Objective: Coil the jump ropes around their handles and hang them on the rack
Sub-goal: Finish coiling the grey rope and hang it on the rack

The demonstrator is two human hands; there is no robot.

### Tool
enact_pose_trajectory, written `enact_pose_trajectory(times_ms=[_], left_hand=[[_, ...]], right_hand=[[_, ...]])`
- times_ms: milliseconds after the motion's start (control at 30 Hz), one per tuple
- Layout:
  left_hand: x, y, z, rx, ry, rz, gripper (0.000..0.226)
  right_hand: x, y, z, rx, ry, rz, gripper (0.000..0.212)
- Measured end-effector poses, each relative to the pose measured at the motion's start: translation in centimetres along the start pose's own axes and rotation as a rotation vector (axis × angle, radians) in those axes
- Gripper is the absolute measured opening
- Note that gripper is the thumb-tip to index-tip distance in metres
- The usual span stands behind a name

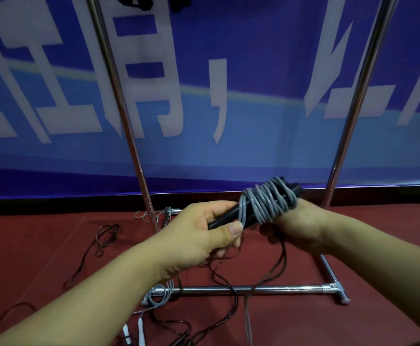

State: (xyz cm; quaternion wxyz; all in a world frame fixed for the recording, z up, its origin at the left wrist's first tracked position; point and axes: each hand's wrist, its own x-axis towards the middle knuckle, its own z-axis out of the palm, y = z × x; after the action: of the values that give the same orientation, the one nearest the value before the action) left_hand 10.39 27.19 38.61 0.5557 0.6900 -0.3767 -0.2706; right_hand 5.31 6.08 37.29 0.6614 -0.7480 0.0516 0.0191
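The grey jump rope [266, 201] was mostly coiled around its black handles [231, 217], held in front of the rack's lower part, above the red floor [41, 245]. Going from the left: loose dark ropes [104, 236] lay in loops on the floor near the rack's left upright [119, 96], not yet coiled, and another grey rope [157, 295] with white handles [141, 330] lay at the near left corner of the rack's base bar [241, 290]. The left hand [211, 231] gripped the handles' bare end, thumb pressed on the first turn of rope. The right hand [296, 228] was under the coil's far end, its fingers hidden behind the bundle, so I could not tell whether they were curled round it. A grey tail [247, 320] hung down from the hands toward the floor, which suggested the winding was nearly but not quite finished. Dark shapes [154, 3] at the top edge may have been things already hung, though they were too cropped to tell. By this judgement, one rope was close to ready for hanging and several were left.
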Motion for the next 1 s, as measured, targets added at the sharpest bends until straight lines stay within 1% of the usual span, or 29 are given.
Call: enact_pose_trajectory(times_ms=[67,100,233,333,400,467,767,1000], left_hand=[[0.1,-0.1,-0.1,-0.008,0.114,-0.005,0.01],[0.2,-0.1,0.0,-0.006,0.166,-0.013,0.008],[0.3,-0.4,0.1,-0.011,0.32,-0.033,0.013],[0.6,-0.6,0.0,0.012,0.427,-0.069,0.01],[0.8,-1.0,-0.1,0.035,0.479,-0.093,0.006],[1.0,-1.6,-0.4,0.08,0.53,-0.101,0.007],[1.9,-3.9,-1.5,0.406,0.578,-0.154,0.003],[2.3,-4.2,-1.5,0.504,0.61,-0.189,0.013]], right_hand=[[0.1,0.1,0.6,-0.03,-0.037,0.069,0.024],[0.1,0.0,0.8,-0.039,-0.07,0.095,0.028],[0.4,-0.2,1.3,-0.066,-0.142,0.111,0.03],[0.3,-0.4,1.9,-0.094,-0.165,0.106,0.031],[0.3,-0.5,2.4,-0.13,-0.177,0.111,0.027],[0.2,-0.8,2.7,-0.137,-0.192,0.12,0.025],[0.6,-1.7,3.4,-0.244,-0.084,0.147,0.018],[0.7,-1.5,3.9,-0.319,-0.064,0.179,0.015]])
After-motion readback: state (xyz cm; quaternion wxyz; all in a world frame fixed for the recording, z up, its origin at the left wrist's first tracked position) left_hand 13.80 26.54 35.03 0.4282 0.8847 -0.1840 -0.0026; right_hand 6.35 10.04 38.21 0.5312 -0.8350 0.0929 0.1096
